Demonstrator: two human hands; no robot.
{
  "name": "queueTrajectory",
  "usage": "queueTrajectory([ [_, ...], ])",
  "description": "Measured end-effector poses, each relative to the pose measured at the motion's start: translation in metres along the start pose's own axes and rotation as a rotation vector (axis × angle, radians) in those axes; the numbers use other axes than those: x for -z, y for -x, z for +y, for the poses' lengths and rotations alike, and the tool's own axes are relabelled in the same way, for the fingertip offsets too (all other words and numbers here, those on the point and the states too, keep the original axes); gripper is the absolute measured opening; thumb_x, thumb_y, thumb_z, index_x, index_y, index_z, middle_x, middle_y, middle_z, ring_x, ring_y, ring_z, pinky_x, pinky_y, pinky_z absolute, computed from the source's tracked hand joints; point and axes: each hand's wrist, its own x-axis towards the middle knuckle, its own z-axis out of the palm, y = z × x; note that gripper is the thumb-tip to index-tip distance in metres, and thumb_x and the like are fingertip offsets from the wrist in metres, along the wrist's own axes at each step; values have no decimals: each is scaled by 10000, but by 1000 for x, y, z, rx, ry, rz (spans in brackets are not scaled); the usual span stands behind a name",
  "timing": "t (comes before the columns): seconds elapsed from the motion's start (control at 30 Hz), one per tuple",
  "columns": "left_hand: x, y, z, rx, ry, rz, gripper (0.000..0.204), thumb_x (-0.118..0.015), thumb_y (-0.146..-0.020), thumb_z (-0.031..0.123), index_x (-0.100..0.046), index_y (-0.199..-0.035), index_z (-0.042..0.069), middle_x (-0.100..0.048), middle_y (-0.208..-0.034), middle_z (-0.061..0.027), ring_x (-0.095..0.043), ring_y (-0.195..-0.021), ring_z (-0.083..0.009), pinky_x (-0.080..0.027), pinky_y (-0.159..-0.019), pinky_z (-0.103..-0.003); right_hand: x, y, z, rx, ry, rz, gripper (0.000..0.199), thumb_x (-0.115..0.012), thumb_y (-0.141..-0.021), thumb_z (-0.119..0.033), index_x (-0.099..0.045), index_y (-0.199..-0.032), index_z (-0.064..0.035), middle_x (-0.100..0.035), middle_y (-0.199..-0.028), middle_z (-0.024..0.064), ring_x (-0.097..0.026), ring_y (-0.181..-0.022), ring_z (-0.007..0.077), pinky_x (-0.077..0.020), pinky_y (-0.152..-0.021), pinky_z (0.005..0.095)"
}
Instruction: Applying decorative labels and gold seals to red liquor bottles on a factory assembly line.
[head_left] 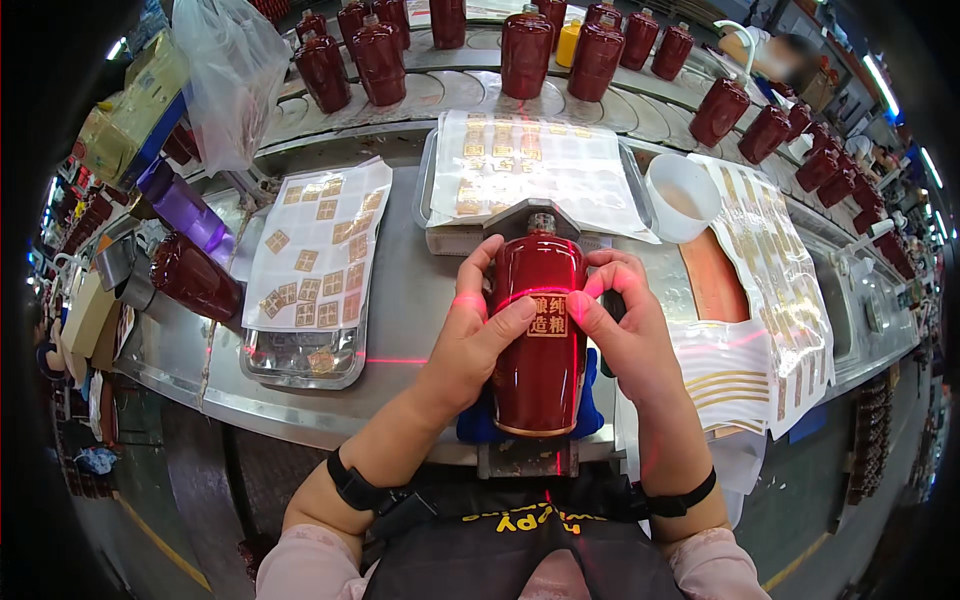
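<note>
The hands are brought together at one bottle: its left flank is gripped by the left hand [468, 345], with the thumb laid at the near-left corner of a square gold label [549, 316], while the label's right edge is touched by the thumb of the right hand [628, 328], whose forefinger is bent close by; whether anything is pinched there cannot be told. The dark red bottle [535, 385] is laid in front of the person, neck pointing away toward a dark bracket [500, 222], with a blue cloth [591, 405] beneath. For a good result, the bottle should be kept from rolling by the left palm, and the label squared to the red light lines [577, 385] before firm pressure is applied. Pressing is best worked from the middle outward, so that air is driven off and no corner is left lifted on the curved glass.
</note>
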Motion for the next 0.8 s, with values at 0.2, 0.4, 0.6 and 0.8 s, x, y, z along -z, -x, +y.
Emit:
queueTrajectory([
  [0.2,2,-2,-2,-8,5,7,764,-622,-936,196,-120,-1478,2,-340,-1409,-135,-381,-1282,-192,-333,-1081,-326,-2,-6,3,17,14,19,204,-723,-842,-184,-568,-833,-51,-482,-1153,145,-448,-1174,260,-347,-999,347],
  [0.4,5,-1,1,-1,6,-26,730,-588,-960,229,-128,-1483,6,-357,-1406,-124,-373,-1277,-176,-325,-1076,-312,1,-3,0,-106,-128,-10,203,-713,-858,-202,-568,-837,-62,-468,-1200,153,-424,-1205,261,-307,-1038,364],
  [0.6,10,-4,0,-25,38,-17,666,-525,-992,242,-146,-1484,1,-384,-1392,-122,-384,-1262,-171,-315,-1079,-311,0,-5,3,4,-66,-32,184,-689,-880,-205,-571,-858,-65,-480,-1187,148,-404,-1236,260,-299,-1049,380],
  [0.8,9,-4,1,-15,-15,-14,643,-501,-1004,248,-159,-1481,-15,-388,-1396,-126,-385,-1265,-174,-310,-1080,-309,2,-4,6,-92,-160,-48,163,-646,-915,-192,-565,-863,-61,-497,-1158,133,-393,-1258,257,-304,-1048,375],
])
